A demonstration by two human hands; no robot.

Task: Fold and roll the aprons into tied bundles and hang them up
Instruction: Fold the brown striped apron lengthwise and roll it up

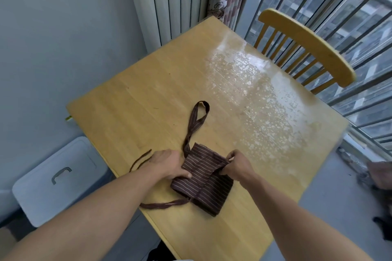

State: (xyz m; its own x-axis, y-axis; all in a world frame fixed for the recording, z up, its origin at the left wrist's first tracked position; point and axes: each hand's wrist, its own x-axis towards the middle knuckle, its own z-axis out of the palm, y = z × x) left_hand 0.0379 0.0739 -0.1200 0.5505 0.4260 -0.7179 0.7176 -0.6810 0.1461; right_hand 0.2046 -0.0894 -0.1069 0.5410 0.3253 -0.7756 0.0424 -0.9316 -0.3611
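While the folded apron [201, 182] lies near on the surface [148, 95], the left hand [169, 164] presses its edge with a curled grip, and the right hand [235, 165] pinches its fold.

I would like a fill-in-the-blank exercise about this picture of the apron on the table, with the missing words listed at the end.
1. The folded apron is dark brown with thin pale ____.
2. Its neck loop lies on the wooden ____, pointing away from the person.
3. The right hand pinches the apron's far right edge, while the left hand holds its ____ edge.
4. At the table's far side stands a wooden ____ before the window bars.

Missing words: stripes; table; left; chair
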